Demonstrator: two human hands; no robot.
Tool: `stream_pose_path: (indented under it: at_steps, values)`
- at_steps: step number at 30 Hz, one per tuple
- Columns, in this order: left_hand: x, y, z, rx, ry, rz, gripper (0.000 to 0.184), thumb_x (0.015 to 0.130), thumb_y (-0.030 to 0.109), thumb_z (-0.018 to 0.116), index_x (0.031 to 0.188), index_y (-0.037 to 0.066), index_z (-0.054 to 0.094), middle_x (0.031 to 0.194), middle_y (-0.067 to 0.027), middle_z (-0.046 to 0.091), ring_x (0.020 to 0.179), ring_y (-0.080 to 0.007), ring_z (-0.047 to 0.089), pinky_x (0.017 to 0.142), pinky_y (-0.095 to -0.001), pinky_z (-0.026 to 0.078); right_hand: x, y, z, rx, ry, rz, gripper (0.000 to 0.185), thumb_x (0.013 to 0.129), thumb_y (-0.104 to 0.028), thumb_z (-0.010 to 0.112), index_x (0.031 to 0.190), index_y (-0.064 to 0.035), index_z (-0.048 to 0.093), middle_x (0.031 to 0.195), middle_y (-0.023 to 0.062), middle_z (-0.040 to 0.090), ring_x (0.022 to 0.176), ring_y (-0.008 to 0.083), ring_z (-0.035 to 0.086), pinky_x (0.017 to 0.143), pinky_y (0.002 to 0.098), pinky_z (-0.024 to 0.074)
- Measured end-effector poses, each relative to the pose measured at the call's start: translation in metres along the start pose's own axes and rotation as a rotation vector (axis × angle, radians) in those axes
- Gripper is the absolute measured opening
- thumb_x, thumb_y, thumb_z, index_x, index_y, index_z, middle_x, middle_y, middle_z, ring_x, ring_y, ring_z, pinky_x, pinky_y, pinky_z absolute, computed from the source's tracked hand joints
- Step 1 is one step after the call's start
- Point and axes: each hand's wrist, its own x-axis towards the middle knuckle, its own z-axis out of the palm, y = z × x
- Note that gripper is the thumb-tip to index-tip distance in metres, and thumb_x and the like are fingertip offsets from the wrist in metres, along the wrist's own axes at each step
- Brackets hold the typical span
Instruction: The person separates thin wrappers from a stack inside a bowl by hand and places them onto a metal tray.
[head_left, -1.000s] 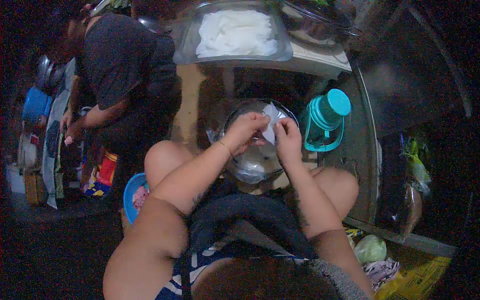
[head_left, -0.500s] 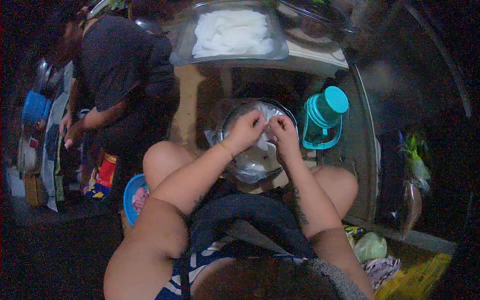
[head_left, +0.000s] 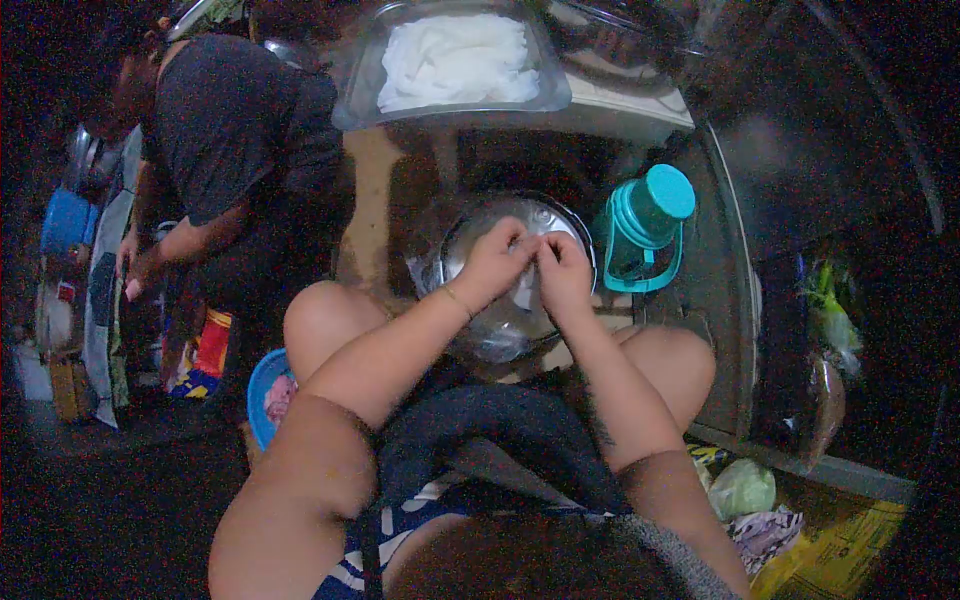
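Between my knees sits a round metal pot point(head_left: 459, 245), with a thin clear plastic bag point(head_left: 500, 343) spread over its near part. Above the pot, my left hand point(head_left: 499, 262) and my right hand point(head_left: 564, 274) meet, fingertips almost touching. Each hand is closed in a pinch, thumb against fingers, on what looks like the gathered plastic of the bag. Exactly what lies between the fingertips is small and partly hidden by the fingers.
A turquoise bucket with a dipper point(head_left: 665, 205) stands right of the pot. Beyond is a clear tray point(head_left: 352, 108) of white, folded, soft-looking material. Left, a person in a dark shirt point(head_left: 225, 125) bends over; a blue basin point(head_left: 262, 395) sits by my left knee. A pale green cabbage point(head_left: 745, 488) lies lower right.
My hands stay pinched over the pot and have come slightly closer together. The whitish plastic that hung between them shows less now. The view has shifted a little.
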Motion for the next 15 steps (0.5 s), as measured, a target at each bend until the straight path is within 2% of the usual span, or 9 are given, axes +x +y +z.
stream_pose_path:
  at_steps: [3, 6, 9, 12, 15]
  values:
    - [-0.001, 0.004, -0.001, 0.060, 0.056, -0.070, 0.022, 0.090, 0.024, 0.055, 0.085, 0.003, 0.055, 0.077, -0.0117, 0.059, 0.070, -0.0206, 0.055, 0.067, -0.0352, 0.046, 0.006, 0.023, 0.003, -0.035, 0.021, 0.037, 0.017, 0.087, -0.017, 0.056, 0.090, -0.0003, 0.061, 0.084, 0.0153, 0.063, 0.078, 0.0269, 0.061, 0.073, 0.0355, 0.0475]
    - [-0.001, 0.006, -0.003, 0.097, 0.148, -0.088, 0.023, 0.090, 0.024, 0.054, 0.084, 0.002, 0.054, 0.076, -0.0143, 0.059, 0.070, -0.0239, 0.055, 0.067, -0.0384, 0.046, 0.009, 0.030, 0.001, 0.068, 0.017, 0.128, 0.015, 0.089, -0.012, 0.056, 0.088, 0.0017, 0.061, 0.079, 0.0048, 0.060, 0.071, 0.0119, 0.053, 0.065, 0.0263, 0.0433]
    - [0.000, 0.004, -0.005, 0.051, 0.160, -0.111, 0.023, 0.090, 0.024, 0.054, 0.084, 0.002, 0.053, 0.077, -0.0151, 0.060, 0.070, -0.0257, 0.056, 0.068, -0.0400, 0.046, 0.002, -0.004, -0.010, 0.339, -0.043, 0.372, 0.019, 0.090, -0.018, 0.055, 0.092, -0.0003, 0.061, 0.080, 0.0087, 0.061, 0.072, 0.0175, 0.058, 0.066, 0.0297, 0.0474]
    - [0.000, 0.001, -0.004, 0.061, 0.151, -0.070, 0.022, 0.091, 0.023, 0.054, 0.086, 0.002, 0.052, 0.077, -0.0154, 0.059, 0.069, -0.0258, 0.056, 0.067, -0.0400, 0.046, 0.001, 0.002, -0.009, 0.550, -0.055, 0.373, 0.018, 0.090, -0.019, 0.054, 0.092, -0.0021, 0.061, 0.080, 0.0060, 0.059, 0.071, 0.0134, 0.056, 0.064, 0.0264, 0.0460]
    - [-0.002, 0.005, -0.002, 0.123, 0.085, 0.000, 0.020, 0.091, 0.022, 0.054, 0.089, 0.002, 0.052, 0.076, -0.0155, 0.059, 0.068, -0.0255, 0.055, 0.065, -0.0393, 0.046, 0.006, 0.014, -0.003, 0.842, -0.067, 0.406, 0.020, 0.089, -0.020, 0.056, 0.093, -0.0007, 0.061, 0.081, 0.0072, 0.060, 0.073, 0.0164, 0.057, 0.065, 0.0288, 0.0461]
